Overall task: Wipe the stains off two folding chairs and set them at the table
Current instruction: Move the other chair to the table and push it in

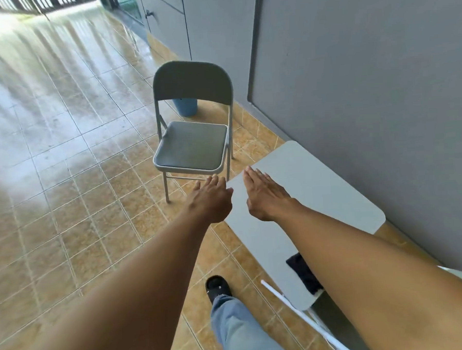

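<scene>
- Bare skin and nothing else in either grip: the left hand (212, 200) and the right hand (263, 194) reach forward palm-down, fingers extended and loosely together, holding no cloth and touching nothing I can make out.
- The right hand hovers over the near corner of the pale grey worktop (319, 191), which stands along the grey wall (366, 74); the left hand hangs just off that corner, above the floor.
- A dark cloth (304, 275) lies on the worktop near its close end, partly hidden by the right forearm; it is likely the wiper.
- The grey folding chair (192, 123) stands unfolded just beyond the hands, near the worktop's far corner, seat facing the person. Only one chair is clearly in view.
- It looks like thin steel tube with a padded seat: probably light, stiff and a little slick. The top of the backrest or the seat's side rails seem the surest holds; the folding hinges could nip fingers.
- A blue bucket (186, 106) sits behind the chair.
- The tiled floor (63, 157) lies open and glossy to the left, possibly slippery; the wall side is tight.
- A white rod (293, 308) slants by the person's leg and could trip.
</scene>
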### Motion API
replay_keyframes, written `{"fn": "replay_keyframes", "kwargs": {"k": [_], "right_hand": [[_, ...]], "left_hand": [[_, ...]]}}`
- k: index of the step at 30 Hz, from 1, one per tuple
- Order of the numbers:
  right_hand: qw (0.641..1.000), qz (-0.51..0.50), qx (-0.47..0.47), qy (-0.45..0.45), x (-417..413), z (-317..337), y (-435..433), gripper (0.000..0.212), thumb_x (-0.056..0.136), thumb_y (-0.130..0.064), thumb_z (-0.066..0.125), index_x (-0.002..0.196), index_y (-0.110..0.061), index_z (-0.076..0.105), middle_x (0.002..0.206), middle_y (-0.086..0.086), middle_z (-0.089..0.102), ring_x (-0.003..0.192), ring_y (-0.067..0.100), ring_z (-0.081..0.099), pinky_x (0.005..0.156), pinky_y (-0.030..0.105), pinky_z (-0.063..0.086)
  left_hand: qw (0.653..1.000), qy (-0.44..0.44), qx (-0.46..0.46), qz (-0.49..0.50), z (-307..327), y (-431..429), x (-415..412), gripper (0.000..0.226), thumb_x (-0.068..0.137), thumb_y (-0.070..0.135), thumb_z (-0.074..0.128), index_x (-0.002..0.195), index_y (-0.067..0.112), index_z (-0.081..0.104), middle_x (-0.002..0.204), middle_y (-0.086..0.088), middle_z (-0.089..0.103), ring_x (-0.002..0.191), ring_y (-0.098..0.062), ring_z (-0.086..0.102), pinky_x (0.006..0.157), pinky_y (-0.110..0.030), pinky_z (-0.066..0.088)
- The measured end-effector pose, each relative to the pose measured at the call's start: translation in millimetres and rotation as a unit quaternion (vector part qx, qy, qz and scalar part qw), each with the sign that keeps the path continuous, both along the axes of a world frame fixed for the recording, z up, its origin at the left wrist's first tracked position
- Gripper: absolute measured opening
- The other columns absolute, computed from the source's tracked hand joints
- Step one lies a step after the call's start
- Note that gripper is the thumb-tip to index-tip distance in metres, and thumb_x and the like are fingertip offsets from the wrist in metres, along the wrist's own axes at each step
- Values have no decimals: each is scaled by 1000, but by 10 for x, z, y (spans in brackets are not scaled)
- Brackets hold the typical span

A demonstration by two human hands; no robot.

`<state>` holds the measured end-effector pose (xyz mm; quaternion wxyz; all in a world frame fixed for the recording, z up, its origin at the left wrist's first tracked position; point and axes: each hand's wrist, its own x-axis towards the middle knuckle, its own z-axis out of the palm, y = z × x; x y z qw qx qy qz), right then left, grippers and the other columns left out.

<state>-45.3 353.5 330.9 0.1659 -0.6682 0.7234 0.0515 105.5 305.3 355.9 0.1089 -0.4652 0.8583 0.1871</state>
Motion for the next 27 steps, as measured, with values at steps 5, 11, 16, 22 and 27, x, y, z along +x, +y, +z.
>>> {"fn": "replay_keyframes", "kwargs": {"k": [5, 11, 16, 22, 27], "right_hand": [[1000, -3, 9, -23, 248, -84, -1087, 70, 97, -17, 34, 156, -9, -3, 166, 8, -6, 153, 23, -2, 124, 38, 5], [999, 9, 40, -20, 597, -98, -2221, 72, 95, -13, 37, 156, -7, -1, 166, 10, -3, 153, 24, 0, 125, 38, 6], [998, 17, 50, -19, 994, -222, -3060, 70, 96, -12, 39, 156, -6, 3, 166, 10, 3, 153, 23, 2, 125, 37, 5], [996, -47, 70, -36, 1580, -447, -4014, 71, 95, -13, 41, 156, -6, 5, 166, 10, 5, 153, 23, 5, 125, 37, 6], [989, -110, 74, -68, 2193, -394, -4774, 69, 95, -15, 43, 155, -5, 11, 165, 9, 11, 152, 23, 10, 124, 36, 8]], "left_hand": [[1000, -6, 7, 21, -93, -1051, 249, 58, 102, 39, 21, 151, 6, 18, 160, -12, 15, 148, -23, 9, 119, -44, 10], [999, -17, 17, 27, -181, -2124, 626, 58, 101, 39, 20, 150, 6, 20, 159, -12, 19, 147, -23, 13, 118, -47, 14], [999, -16, 35, 28, -310, -2951, 1009, 60, 102, 40, 21, 152, 7, 15, 160, -11, 12, 148, -21, 8, 120, -44, 9], [999, -21, 42, -9, -414, -4063, 1571, 61, 102, 42, 20, 153, 8, 11, 161, -8, 8, 148, -20, 5, 120, -42, 6], [996, -31, 61, -60, -410, -4930, 2080, 62, 102, 40, 22, 153, 6, 10, 161, -9, 7, 148, -20, 4, 120, -42, 6]]}}
